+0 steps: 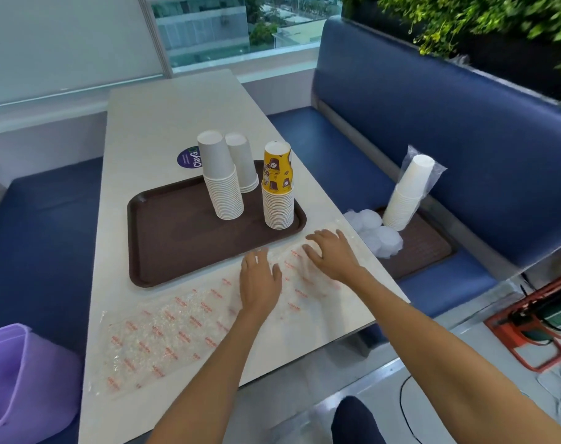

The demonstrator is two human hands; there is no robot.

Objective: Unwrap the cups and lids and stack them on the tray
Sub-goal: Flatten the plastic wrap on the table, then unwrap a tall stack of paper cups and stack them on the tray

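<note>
The left hand (260, 280) lies palm down with fingers straight and slightly spread, pressing flat on a clear plastic wrapper (164, 334) and gripping nothing. The right hand (332, 254) is in the same condition, palm down with fingers extended and spread, resting on the far right end of the same wrapper, just beside the left hand. The wrapper is empty, printed with rows of small red marks, and lies flattened along the near edge of the white worktop (164, 116). Directly beyond the wrapper, a brown tray (176, 245) sits on the worktop. Three upside-down stacks stand on its far right portion: a tall stack of white cups (221, 181), a shorter stack of white cups (243, 165) just behind it, and a stack of yellow patterned cups (277, 187) near the right rim of the tray. A round purple sticker (189, 158) is fixed to the worktop behind the tray, partly hidden by the tall stack. To the right of the worktop, on a blue bench seat (337, 149), lies a second brown tray (426, 248). It carries a leaning stack of white cups in a clear bag (405, 193) and, near its left end, a pile of translucent white lids (373, 233); whether the lids are wrapped cannot be determined. A purple bin (23, 379) stands at the near left corner of the worktop.
</note>
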